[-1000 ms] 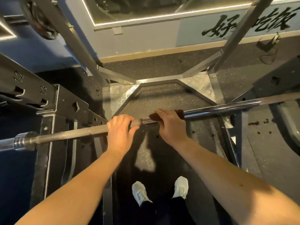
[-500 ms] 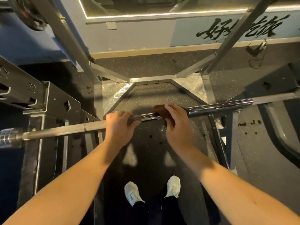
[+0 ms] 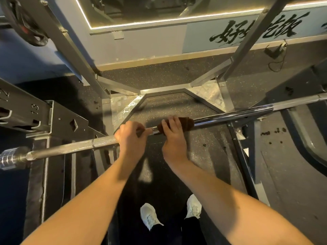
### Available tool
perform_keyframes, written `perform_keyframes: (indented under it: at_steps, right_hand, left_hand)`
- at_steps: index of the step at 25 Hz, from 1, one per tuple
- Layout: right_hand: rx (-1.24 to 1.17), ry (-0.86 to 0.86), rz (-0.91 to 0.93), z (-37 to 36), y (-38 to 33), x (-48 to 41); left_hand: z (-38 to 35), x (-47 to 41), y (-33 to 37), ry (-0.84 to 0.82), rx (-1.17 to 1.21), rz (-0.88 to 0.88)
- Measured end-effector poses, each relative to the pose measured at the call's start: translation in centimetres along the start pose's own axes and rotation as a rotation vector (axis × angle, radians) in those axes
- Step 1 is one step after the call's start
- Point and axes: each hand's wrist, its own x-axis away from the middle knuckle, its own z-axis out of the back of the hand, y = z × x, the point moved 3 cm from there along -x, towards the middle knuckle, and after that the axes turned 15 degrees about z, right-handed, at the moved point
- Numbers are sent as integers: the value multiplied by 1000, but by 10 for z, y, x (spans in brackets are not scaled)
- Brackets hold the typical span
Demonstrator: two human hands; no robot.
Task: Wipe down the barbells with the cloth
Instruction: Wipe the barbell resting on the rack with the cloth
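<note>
A long steel barbell [image 3: 230,116] runs across the view, from its collar at the lower left up to the right, resting in a rack. A dark brown cloth [image 3: 185,123] is wrapped around the bar near its middle. My right hand [image 3: 172,135] grips the cloth around the bar. Just to its left, my left hand [image 3: 130,137] grips the bare knurled part of the bar. A short shiny stretch of bar shows between the two hands.
Black rack uprights with numbered holes [image 3: 35,117] stand at the left. Silver frame posts [image 3: 76,55] rise at the back, with a weight plate [image 3: 23,23] hung top left. My white shoes [image 3: 150,216] stand on the rubber floor below. A wall with a mirror lies ahead.
My right hand has slid the cloth a little to the right along the bar. My left hand keeps its grip on the bar. The view has shifted slightly.
</note>
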Motion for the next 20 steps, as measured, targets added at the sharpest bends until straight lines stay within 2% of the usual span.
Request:
perform_keyframes:
  at_steps: [2, 4, 5, 6, 8, 9, 10, 12, 14, 16, 18, 20]
  right_hand:
    - [-14, -68, 168, -2, -1, 4]
    - [52, -139, 347, 16, 26, 7]
    - [91, -143, 350, 31, 45, 7]
    - [129, -111, 303, 49, 67, 6]
    - [24, 13, -14, 82, 110, 6]
    - [54, 66, -131, 87, 120, 6]
    - [141, 56, -191, 87, 113, 3]
    - [111, 25, -275, 64, 76, -2]
    - [84, -58, -88, 29, 15, -3]
    - [56, -113, 159, 4, -10, 5]
    - [45, -125, 309, 16, 17, 2]
    - [84, -136, 229, 51, 75, -1]
  left_hand:
    - [-5, 1, -9, 39, 59, -40]
    - [-7, 0, -11, 7, 62, -9]
    - [-8, -1, -9, -16, 52, 14]
    - [-7, -3, -6, -45, 36, 32]
    - [-4, -10, 3, -109, -17, 66]
    - [-3, -15, 6, -144, -51, 80]
    - [-1, -19, 9, -179, -72, 89]
    - [1, -25, 14, -222, -97, 69]
    - [0, -31, 17, -184, -112, 10]
    - [-5, -37, 16, -110, -134, -41]
    - [-9, -42, 8, -83, -165, -55]
    - [-14, -42, 1, -104, -189, -80]
